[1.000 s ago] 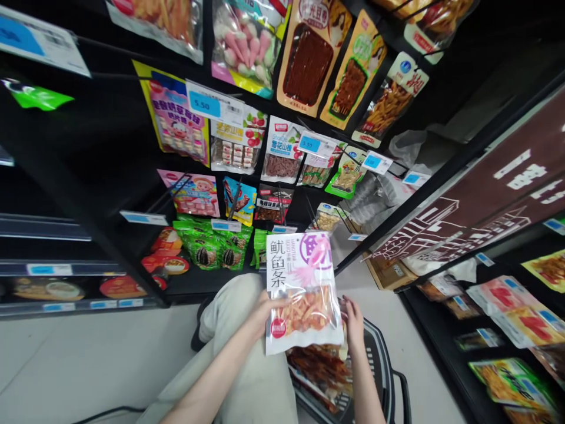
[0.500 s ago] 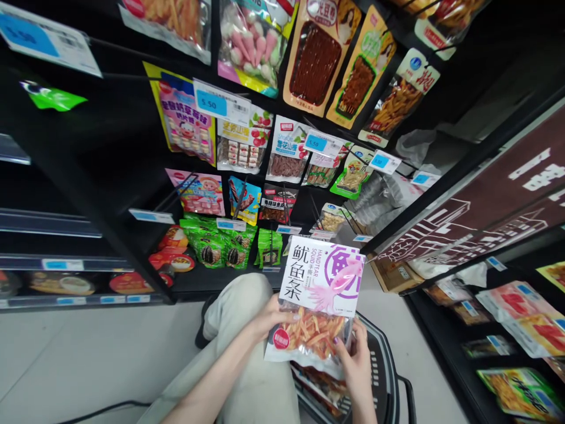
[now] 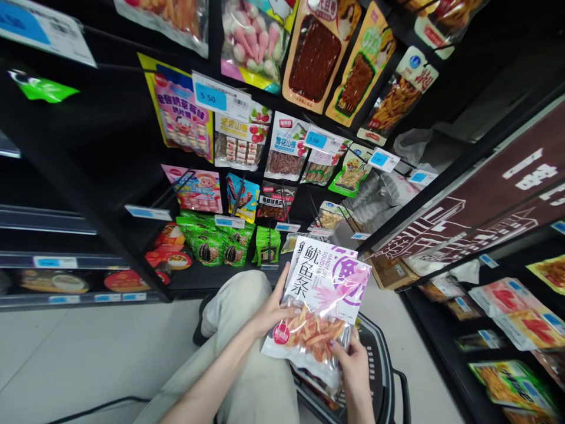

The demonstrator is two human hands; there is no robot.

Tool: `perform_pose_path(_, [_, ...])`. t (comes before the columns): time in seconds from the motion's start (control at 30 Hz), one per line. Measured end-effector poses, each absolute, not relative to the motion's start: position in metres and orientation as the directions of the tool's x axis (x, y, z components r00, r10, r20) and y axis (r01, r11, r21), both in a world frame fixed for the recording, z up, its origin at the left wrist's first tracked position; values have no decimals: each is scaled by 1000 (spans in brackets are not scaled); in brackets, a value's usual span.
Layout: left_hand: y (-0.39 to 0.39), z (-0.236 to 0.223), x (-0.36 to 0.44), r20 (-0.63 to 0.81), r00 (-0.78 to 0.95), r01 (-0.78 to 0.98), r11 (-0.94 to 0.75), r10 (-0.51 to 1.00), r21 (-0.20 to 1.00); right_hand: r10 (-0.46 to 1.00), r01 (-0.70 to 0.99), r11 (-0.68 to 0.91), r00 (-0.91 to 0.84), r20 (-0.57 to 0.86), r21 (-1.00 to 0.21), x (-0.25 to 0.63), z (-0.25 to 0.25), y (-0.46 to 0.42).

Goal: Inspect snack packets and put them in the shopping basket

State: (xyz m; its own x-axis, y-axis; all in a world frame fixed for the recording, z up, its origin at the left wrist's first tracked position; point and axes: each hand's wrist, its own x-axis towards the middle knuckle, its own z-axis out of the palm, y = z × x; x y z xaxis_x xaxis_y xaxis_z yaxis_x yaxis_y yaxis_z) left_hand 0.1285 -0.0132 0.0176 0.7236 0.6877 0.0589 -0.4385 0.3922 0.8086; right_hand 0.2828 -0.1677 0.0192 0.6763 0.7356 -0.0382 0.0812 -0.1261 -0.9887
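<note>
I hold a white and purple bag of shredded squid [image 3: 324,306] in both hands, over a black shopping basket [image 3: 379,365]. My left hand [image 3: 273,309] grips the bag's left edge, fingers running up behind it. My right hand [image 3: 351,368] pinches the lower right corner. A second bag of the same kind peeks out behind the first at its top left. More snack packs [image 3: 315,380] lie in the basket under the bag.
Black racks hold hanging snack bags [image 3: 282,147] with blue price tags [image 3: 220,97] ahead. Green seed packs [image 3: 212,244] stand on the bottom shelf. My bent knee in light trousers [image 3: 241,300] is at the left. Another rack [image 3: 507,318] lines the right; cardboard boxes [image 3: 388,268] sit beyond the basket.
The squid bag has tilted clockwise and sunk toward the basket. My right hand slid from its side to the lower corner; a second bag now shows behind it.
</note>
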Motion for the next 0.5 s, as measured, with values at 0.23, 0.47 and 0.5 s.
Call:
perform_pose_path(0.23, [-12,12,132,52,712,-462,411,701,786,712,40,-106,701,-48,-994,282,12,-167])
perform_pose_path(0.47, [-11,8,130,-104,795,-283,517,597,808,676,31,-86,736,-35,-996,279,12,-166])
perform_pose_path(0.5, [-12,9,129,-118,798,-265,520,591,812,669,16,-78,742,-40,-997,278,13,-166])
